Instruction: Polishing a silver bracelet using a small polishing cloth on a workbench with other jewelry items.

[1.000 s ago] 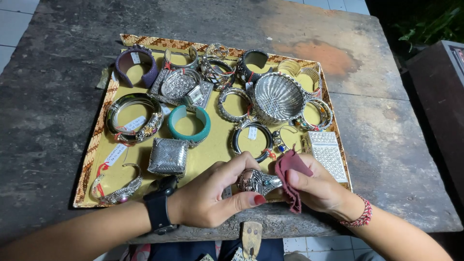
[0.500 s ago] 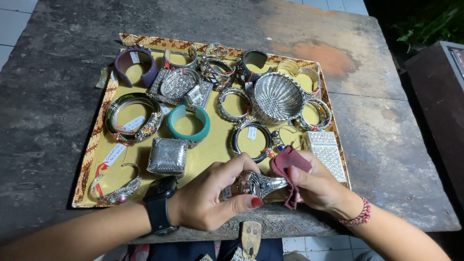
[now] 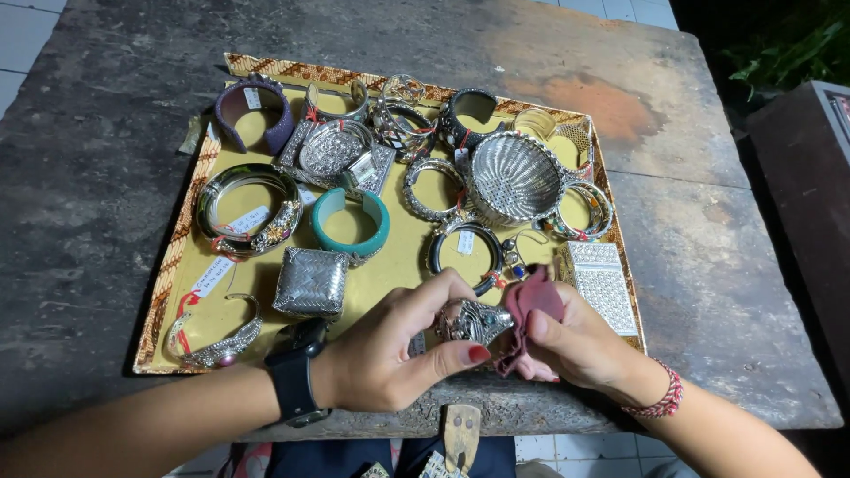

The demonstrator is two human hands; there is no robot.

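My left hand (image 3: 394, 354), with a black watch on its wrist, grips an ornate silver bangle (image 3: 471, 320) over the tray's near edge. My right hand (image 3: 580, 347) pinches a dark red cloth (image 3: 529, 305) and presses it against the bangle's right side. Both hands hover above a yellow tray (image 3: 394, 265) with a woven patterned border.
The tray lies on a worn stone table (image 3: 106, 159) and holds several bangles, a teal bracelet (image 3: 351, 221), a purple cuff (image 3: 254, 111), a silver mesh bowl (image 3: 515, 179), a woven silver box (image 3: 311, 281) and a studded silver case (image 3: 602, 285). A dark cabinet (image 3: 810, 177) stands at the right.
The red cloth has shifted slightly along the bangle as my right hand rubs it. My left hand keeps its hold in about the same place.
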